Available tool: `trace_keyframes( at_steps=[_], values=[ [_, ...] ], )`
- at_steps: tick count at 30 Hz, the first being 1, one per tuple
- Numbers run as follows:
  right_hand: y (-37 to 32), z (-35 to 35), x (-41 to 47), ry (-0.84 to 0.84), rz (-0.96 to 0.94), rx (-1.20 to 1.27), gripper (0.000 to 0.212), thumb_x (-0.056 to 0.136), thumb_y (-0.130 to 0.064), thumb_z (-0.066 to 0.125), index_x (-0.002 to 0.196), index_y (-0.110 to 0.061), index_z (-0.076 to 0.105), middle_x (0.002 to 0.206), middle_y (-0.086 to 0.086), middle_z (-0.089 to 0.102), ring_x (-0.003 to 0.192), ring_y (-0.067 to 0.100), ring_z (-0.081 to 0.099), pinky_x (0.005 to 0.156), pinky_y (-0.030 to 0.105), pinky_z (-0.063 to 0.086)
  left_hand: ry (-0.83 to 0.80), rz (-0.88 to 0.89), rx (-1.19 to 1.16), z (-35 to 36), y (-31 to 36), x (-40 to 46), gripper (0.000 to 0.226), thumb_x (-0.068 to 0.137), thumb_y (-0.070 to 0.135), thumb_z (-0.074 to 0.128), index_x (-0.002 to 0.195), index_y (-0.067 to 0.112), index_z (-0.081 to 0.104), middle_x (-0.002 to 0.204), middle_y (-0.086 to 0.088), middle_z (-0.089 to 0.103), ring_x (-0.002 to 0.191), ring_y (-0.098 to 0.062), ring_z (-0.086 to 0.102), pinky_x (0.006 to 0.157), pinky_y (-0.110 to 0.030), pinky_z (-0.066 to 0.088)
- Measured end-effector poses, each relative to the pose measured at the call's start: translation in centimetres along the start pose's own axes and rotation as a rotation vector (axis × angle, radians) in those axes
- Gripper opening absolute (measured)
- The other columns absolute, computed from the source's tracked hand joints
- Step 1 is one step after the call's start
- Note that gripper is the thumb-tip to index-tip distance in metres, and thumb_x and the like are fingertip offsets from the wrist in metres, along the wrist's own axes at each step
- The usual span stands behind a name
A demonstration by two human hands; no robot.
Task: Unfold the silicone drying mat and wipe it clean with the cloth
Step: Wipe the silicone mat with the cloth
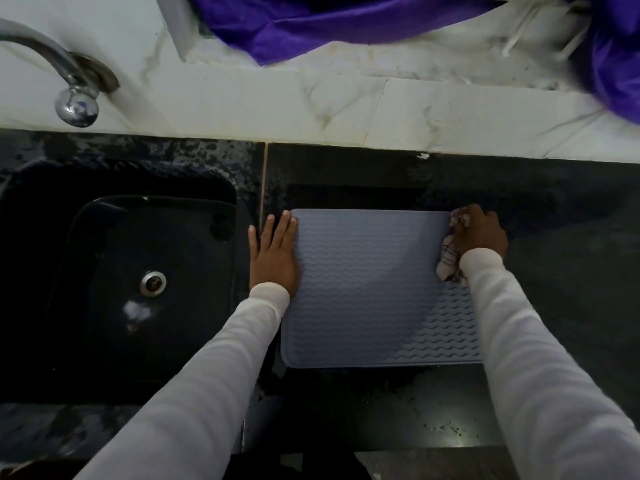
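1. Pressing flat, my left hand (273, 252) lies with fingers straight on the left edge of the drying mat (370, 289), holding nothing.
2. My right hand (479, 233) curls round the bunched cloth (448, 261) at the mat's far right corner.
3. The grey-blue mat lies unfolded and flat on the dark counter (554, 271), just right of the black sink (138, 271).
4. A chrome tap (69, 84) juts from the white wall over the sink; purple fabric (311, 22) hangs above.
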State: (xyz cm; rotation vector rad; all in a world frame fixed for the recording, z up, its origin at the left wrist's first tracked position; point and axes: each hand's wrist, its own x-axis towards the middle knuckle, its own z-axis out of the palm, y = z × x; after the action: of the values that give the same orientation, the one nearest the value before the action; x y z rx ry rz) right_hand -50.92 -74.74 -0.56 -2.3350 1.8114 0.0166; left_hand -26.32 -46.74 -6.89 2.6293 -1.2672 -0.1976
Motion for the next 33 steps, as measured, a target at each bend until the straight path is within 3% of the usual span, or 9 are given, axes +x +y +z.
trace_keyframes(
  at_steps=[3,7,11,14,18,24,29,33],
  values=[
    [-3.6,-0.2,-3.4,0.015,-0.16,0.139,0.019,0.09,-0.021,0.057,0.107,-0.014,0.063,0.107,0.018,0.062,0.092,0.039,0.063,0.079,0.041,0.051,-0.021,0.002,0.031,0.0,-0.1,0.0,0.062,0.098,0.018,0.035,0.156,0.023,0.013,0.163,0.006,0.008,0.15,-0.021,0.002,0.12,-0.053,-0.004],
    [-11.0,2.3,-12.1,-0.152,-0.381,0.373,0.024,0.089,-0.029,0.057,0.113,-0.026,0.061,0.116,0.007,0.058,0.094,0.03,0.062,0.083,0.039,0.052,-0.052,-0.005,0.039,-0.3,0.3,0.0,0.062,0.098,0.023,0.033,0.156,0.023,0.012,0.164,0.006,0.007,0.15,-0.021,0.002,0.12,-0.054,-0.003],
    [-15.4,6.4,-19.1,-0.259,-0.577,0.28,0.035,0.087,-0.028,0.058,0.122,-0.021,0.058,0.12,0.012,0.053,0.092,0.036,0.062,0.074,0.043,0.053,-0.067,0.006,0.081,-0.5,0.2,-0.1,0.068,0.094,0.036,0.039,0.156,0.021,0.014,0.163,0.003,0.009,0.15,-0.024,0.005,0.119,-0.053,-0.006],
    [-13.0,7.0,-19.3,-0.185,-0.552,0.244,0.041,0.089,-0.032,0.054,0.127,-0.017,0.056,0.119,0.017,0.054,0.082,0.04,0.063,0.063,0.044,0.053,-0.063,0.008,0.062,-0.5,0.3,-0.1,0.064,0.094,0.028,0.032,0.156,0.02,0.015,0.163,0.003,0.011,0.15,-0.024,0.006,0.119,-0.053,-0.004],
    [-8.0,5.5,-16.1,-0.171,-0.486,0.148,0.048,0.09,-0.027,0.058,0.137,-0.02,0.05,0.128,0.018,0.049,0.094,0.041,0.061,0.072,0.047,0.05,-0.041,0.03,0.057,-0.6,0.2,-0.1,0.062,0.093,0.026,0.02,0.155,0.02,0.018,0.163,0.003,0.014,0.15,-0.025,0.009,0.12,-0.053,-0.004],
    [0.1,4.0,-12.3,-0.072,-0.326,0.037,0.051,0.09,-0.029,0.06,0.138,-0.021,0.048,0.129,0.018,0.047,0.089,0.041,0.062,0.073,0.046,0.05,-0.042,0.039,0.063,-0.6,0.1,-0.2,0.061,0.097,0.021,0.036,0.155,0.019,0.019,0.163,0.001,0.015,0.149,-0.026,0.011,0.119,-0.054,-0.001],
    [5.4,1.9,-9.4,-0.049,-0.123,0.014,0.04,0.097,-0.04,0.045,0.136,-0.029,0.045,0.128,0.017,0.044,0.092,0.045,0.061,0.082,0.049,0.049,-0.055,0.03,0.091,-0.5,0.0,-0.2,0.062,0.097,0.022,0.034,0.156,0.02,0.015,0.163,0.003,0.011,0.15,-0.025,0.008,0.12,-0.053,-0.002],
    [6.8,1.1,-8.6,-0.047,-0.076,-0.027,0.04,0.095,-0.036,0.049,0.133,-0.025,0.046,0.121,0.02,0.046,0.09,0.048,0.06,0.08,0.05,0.048,-0.042,0.044,0.092,-0.3,0.0,-0.3,0.059,0.098,0.023,0.03,0.156,0.02,0.014,0.163,0.003,0.011,0.15,-0.026,0.008,0.12,-0.053,-0.001]
  ],
)
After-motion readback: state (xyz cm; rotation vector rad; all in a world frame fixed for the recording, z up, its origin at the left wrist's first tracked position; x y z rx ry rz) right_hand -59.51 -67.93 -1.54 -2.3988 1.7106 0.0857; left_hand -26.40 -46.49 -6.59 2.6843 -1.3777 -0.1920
